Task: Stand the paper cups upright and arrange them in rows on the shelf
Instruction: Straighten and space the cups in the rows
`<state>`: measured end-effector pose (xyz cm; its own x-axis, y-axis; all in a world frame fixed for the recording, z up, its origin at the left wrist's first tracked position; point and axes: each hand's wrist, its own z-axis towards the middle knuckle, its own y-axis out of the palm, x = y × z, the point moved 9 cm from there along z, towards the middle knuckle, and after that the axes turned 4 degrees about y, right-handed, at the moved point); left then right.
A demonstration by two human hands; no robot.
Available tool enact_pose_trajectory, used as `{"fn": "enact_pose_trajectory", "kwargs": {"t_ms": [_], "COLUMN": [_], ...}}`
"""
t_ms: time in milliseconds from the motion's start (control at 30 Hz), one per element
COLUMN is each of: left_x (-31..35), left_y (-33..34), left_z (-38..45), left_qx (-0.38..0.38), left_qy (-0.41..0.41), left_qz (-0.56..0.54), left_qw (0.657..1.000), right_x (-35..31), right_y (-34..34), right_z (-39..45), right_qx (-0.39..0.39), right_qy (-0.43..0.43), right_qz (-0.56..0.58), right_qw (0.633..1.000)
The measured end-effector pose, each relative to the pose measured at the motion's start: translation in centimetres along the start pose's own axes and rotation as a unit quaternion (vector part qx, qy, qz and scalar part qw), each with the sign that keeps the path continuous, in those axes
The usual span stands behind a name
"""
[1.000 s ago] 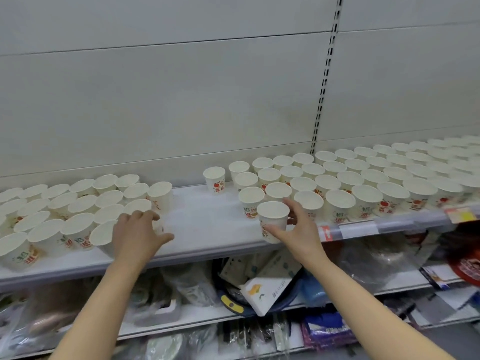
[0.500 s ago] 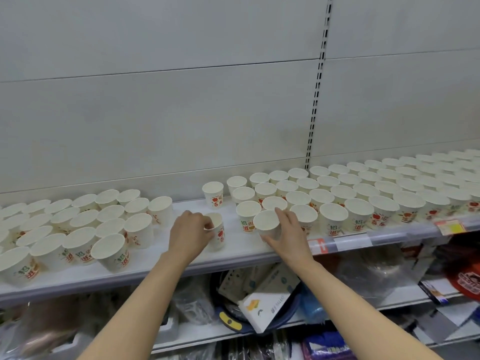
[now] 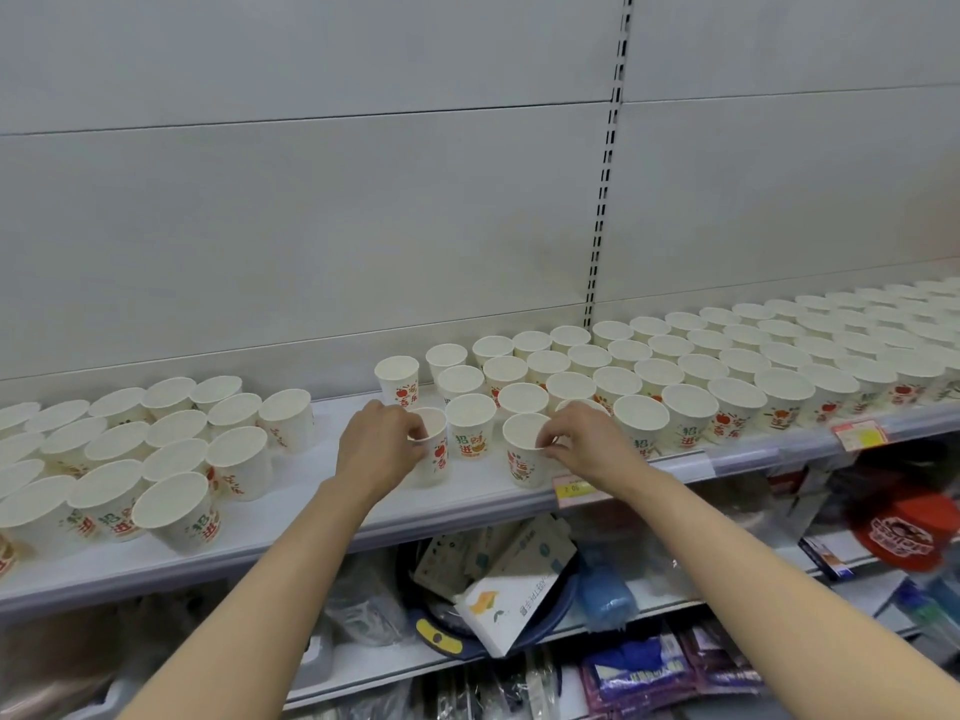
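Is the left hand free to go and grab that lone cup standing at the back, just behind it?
Probably not yet. The left hand grips a cup at its rim, so it must let go first. The lone cup stands close behind with nothing between, so the way itself looks free.

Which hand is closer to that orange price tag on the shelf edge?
The right hand. It pinches a cup just above the orange price tag, almost over it. The left hand grips another cup farther along, well to the tag's left.
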<state>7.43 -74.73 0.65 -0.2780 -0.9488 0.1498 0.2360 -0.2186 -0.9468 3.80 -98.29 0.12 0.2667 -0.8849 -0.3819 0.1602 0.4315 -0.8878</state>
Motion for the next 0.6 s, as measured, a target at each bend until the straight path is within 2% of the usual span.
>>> {"fn": "enact_pose_trajectory", "kwargs": {"t_ms": [367,500,600], "left_x": [0.7,0.2,1.0], "left_y": [0.5,-0.3,-0.8], "left_z": [-0.1,-0.8,-1.6], "left_qx": [-0.021,-0.008,-0.007], "left_qy": [-0.005,-0.005,0.024], "left_qz": [-0.006,-0.003,-0.028], "left_qw": [1.000,1.000,0.999], "right_x": [-2.0,-1.3,-2.7], "right_y": [0.4,-0.6,-0.6], "right_z": [-0.2,0.2,1.6], "right_qx": [0.053,0.101,0.079], "right_qy": [-0.021,-0.032,-0.071], "right_qz": [-0.070,-0.030,-0.001], "right_qw": [0.996,0.994,0.994]}}
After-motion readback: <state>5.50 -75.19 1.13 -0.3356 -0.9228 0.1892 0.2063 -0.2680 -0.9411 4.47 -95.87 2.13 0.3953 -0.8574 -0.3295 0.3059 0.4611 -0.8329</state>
